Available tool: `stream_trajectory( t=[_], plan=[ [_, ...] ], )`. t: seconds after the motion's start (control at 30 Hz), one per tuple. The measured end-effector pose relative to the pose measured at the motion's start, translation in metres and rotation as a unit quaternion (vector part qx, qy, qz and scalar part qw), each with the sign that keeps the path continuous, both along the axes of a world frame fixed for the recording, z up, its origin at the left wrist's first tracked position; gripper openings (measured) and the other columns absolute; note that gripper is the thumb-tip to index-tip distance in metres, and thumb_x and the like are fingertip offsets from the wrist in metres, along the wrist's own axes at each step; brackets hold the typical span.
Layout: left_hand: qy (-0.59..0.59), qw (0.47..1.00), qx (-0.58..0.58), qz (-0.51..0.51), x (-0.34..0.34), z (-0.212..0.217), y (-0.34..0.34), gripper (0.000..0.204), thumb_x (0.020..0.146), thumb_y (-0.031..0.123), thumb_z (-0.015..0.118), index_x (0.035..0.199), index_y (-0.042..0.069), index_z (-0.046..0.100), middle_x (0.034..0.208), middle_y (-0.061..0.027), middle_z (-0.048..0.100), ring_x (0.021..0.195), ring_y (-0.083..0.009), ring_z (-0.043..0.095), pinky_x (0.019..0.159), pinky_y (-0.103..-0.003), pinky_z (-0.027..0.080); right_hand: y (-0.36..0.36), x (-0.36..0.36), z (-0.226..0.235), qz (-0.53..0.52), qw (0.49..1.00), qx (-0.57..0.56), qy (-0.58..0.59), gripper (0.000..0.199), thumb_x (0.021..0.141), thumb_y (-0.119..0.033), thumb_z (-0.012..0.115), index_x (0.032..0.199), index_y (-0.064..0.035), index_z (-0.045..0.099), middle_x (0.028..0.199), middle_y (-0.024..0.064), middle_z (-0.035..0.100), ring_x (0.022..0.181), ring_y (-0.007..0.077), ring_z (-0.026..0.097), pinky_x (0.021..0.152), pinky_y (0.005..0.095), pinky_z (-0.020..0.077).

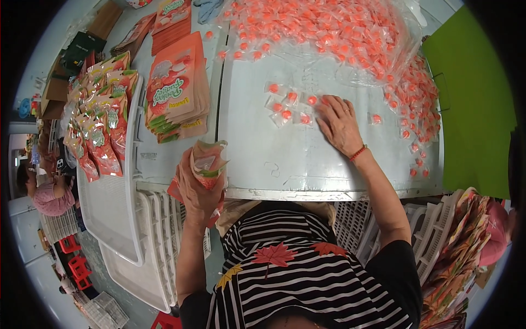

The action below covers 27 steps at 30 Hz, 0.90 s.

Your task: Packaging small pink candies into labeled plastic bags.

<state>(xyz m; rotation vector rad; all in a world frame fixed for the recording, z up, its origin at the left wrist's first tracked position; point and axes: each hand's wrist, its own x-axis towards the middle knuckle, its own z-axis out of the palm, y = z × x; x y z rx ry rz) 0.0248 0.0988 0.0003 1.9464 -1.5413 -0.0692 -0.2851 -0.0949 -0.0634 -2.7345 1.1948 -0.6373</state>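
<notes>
My left hand [196, 189] is wrapped round a red and pink candy pouch [209, 164] at the table's front edge. The pouch's mouth gapes upward, and something clear-wrapped shows inside. My right hand [341, 125], with a red beaded bracelet on its wrist, rests palm down on the table, fingers spread and slightly bent. Its fingertips are beside a small group of orange-red candies in clear wrappers [286, 114]; whether they touch the closest one I cannot tell. One single wrapped candy [376, 119] lies to the right of that hand.
A big heap of wrapped candies [329, 27] on clear plastic covers the far side and runs down the right edge, beside a green panel [466, 104]. Flat pouches [175, 82] are stacked at left. Filled pouches [101, 120] sit on a white tray [107, 208]. Other people are farther off.
</notes>
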Motion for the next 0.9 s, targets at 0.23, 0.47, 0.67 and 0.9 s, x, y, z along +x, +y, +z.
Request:
stream_trajectory(
  t=[0.23,0.47,0.67,0.9],
  plan=[
    [0.005,1.000,0.003,0.000,0.004,0.000,0.000,0.078,0.066,0.017,0.079,0.132,0.003,0.039,0.122,-0.0149,0.051,0.109,-0.0352,0.050,0.096,-0.043,0.038,-0.005,-0.037,0.003,-0.030,0.999,-0.012,-0.026,0.032,0.086,-0.015,0.063,0.116,-0.0069,0.055,0.129,0.0128,0.050,0.122,0.0333,0.046,0.103,0.0471,0.0329],
    [-0.002,1.000,-0.001,0.002,-0.001,-0.001,0.001,0.077,0.066,0.016,0.078,0.132,0.004,0.039,0.122,-0.0139,0.052,0.109,-0.0353,0.050,0.097,-0.043,0.038,0.008,-0.012,0.017,-0.061,0.993,-0.075,0.068,0.033,0.085,-0.022,0.063,0.114,-0.0076,0.057,0.128,0.0116,0.052,0.126,0.0319,0.043,0.109,0.0549,0.0227],
    [-0.004,1.000,-0.006,0.006,0.001,0.003,0.002,0.078,0.066,0.016,0.079,0.132,0.003,0.040,0.121,-0.0147,0.052,0.109,-0.0348,0.051,0.097,-0.043,0.038,0.000,0.012,0.015,-0.055,0.994,-0.061,0.074,0.034,0.088,-0.020,0.058,0.118,-0.0034,0.055,0.124,0.0130,0.055,0.122,0.0325,0.048,0.109,0.0542,0.0255],
    [0.000,1.000,-0.009,-0.013,-0.005,0.005,-0.005,0.075,0.068,0.016,0.078,0.132,0.003,0.040,0.122,-0.0148,0.052,0.109,-0.0349,0.051,0.098,-0.042,0.038,0.003,0.071,0.004,-0.070,0.990,0.018,-0.120,0.065,0.085,-0.044,0.062,0.134,-0.0048,0.044,0.138,0.0229,0.041,0.127,0.0418,0.038,0.106,0.0557,0.0268]
  ],
)
